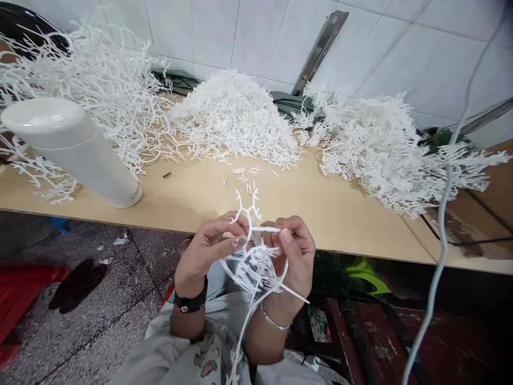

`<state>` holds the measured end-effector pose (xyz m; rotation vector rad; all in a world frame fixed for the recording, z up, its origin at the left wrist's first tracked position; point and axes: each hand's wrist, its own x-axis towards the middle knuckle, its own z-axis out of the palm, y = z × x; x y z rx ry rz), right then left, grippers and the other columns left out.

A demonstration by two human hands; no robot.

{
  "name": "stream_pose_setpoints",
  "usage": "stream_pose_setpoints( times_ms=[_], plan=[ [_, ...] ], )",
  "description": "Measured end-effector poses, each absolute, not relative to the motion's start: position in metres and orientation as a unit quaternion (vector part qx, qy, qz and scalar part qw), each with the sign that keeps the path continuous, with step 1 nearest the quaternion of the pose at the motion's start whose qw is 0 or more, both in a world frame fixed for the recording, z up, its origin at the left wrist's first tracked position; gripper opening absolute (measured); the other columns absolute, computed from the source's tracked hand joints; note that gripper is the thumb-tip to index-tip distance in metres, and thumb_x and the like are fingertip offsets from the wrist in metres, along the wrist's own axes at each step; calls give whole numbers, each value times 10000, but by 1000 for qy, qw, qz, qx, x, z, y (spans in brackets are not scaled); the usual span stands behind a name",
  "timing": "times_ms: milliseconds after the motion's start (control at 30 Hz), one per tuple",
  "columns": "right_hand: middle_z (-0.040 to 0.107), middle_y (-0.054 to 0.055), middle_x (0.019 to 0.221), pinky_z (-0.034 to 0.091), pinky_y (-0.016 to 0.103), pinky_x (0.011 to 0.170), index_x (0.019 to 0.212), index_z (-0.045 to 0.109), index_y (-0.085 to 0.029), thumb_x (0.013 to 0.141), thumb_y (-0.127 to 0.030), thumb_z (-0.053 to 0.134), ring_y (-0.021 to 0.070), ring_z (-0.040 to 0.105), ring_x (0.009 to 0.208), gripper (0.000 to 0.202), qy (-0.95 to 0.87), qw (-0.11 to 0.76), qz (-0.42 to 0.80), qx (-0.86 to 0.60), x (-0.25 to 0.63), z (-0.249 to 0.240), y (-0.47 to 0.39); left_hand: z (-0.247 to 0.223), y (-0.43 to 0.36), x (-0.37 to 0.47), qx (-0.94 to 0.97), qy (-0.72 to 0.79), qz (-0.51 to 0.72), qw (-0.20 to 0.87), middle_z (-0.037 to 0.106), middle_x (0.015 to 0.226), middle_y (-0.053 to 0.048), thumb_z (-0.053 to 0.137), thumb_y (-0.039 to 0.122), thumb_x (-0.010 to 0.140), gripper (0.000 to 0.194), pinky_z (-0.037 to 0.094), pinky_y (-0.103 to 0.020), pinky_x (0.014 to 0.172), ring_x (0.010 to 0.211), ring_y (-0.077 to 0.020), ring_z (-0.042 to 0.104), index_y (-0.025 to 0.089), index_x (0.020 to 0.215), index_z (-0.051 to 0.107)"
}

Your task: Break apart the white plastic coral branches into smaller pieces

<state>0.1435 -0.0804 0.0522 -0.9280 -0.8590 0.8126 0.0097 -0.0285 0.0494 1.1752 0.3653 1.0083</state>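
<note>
A white branching plastic piece (pixel 249 216) stands up between my hands, over the table's front edge. My left hand (pixel 212 248) pinches its stem between thumb and fingers. The fingertips of my right hand (pixel 295 250) are closed on the end of a thin white side branch that points right. Below them hangs a cluster of white sprigs (pixel 256 270) on a curved stem, close against my right palm; what holds it there is partly hidden. Long white stems trail down from the cluster over my lap.
On the table (pixel 200 187) lie a pile of bare branches (pixel 108 80), a middle heap of small sprigs (pixel 236 117) and a bushy heap (pixel 372 144). A white bottle (pixel 88 160) stands left. A pale cable (pixel 443 230) crosses the right side. A red stool (pixel 24 283) is at lower left.
</note>
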Motion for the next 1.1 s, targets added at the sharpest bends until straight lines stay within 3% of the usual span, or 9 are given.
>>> stream_pose_setpoints(
  times_ms=[133,233,367,433,500,700,833,967,1100],
  plan=[
    [513,-43,625,370,209,477,777,567,-209,809,-333,616,82,446,506,137,-402,689,374,-474,143,51,-77,46,-28,11,541,86,383,744,563,622,-48,728,407,718,262,458,-313,698,667,-175,559,161,630,698],
    [627,5,848,470,252,636,873,633,-220,760,-260,670,133,590,736,126,-460,646,368,-486,146,52,-75,46,-29,15,494,94,397,768,550,568,-33,740,410,703,294,457,-289,644,592,-151,547,149,588,668],
    [630,19,1040,461,287,835,997,651,-263,785,-254,661,154,581,958,212,-468,688,257,-492,149,57,-76,46,-29,19,425,175,447,767,563,579,11,757,332,716,180,396,-185,524,517,-82,506,166,708,688],
    [634,0,868,458,255,772,849,653,-243,883,-325,546,128,581,836,139,-448,706,228,-498,149,60,-79,45,-30,20,429,189,454,758,590,623,13,746,310,738,151,389,-169,520,526,-69,508,169,743,693],
    [599,-4,724,449,248,667,755,627,-224,939,-441,407,123,558,697,359,-447,692,261,-503,149,60,-82,43,-30,21,457,191,459,738,611,662,9,721,285,771,117,400,-167,550,557,-68,517,171,769,699],
    [652,50,816,504,356,671,948,645,-247,797,-780,283,221,615,768,662,-471,648,393,-451,149,41,-88,41,-31,20,539,207,465,671,662,706,-17,685,316,807,155,421,-187,592,609,-90,546,165,793,714],
    [663,85,1035,485,432,870,1058,643,-248,832,-724,328,257,608,991,614,-462,662,332,-488,153,29,-93,41,-32,22,535,235,483,652,673,682,-17,697,305,796,141,420,-177,531,560,-84,543,168,808,727],
    [649,49,901,492,354,750,959,652,-234,771,-636,574,211,599,861,451,-570,620,262,-472,157,41,-89,45,-36,30,460,268,554,640,705,724,-13,730,321,761,134,441,-168,491,548,-84,571,190,790,737],
    [618,27,868,458,302,701,972,621,-232,761,-436,695,183,560,838,303,-606,604,153,-495,153,58,-84,50,-41,40,405,272,619,615,735,752,-20,760,350,723,143,534,-216,641,657,-123,651,208,712,750]
  ],
)
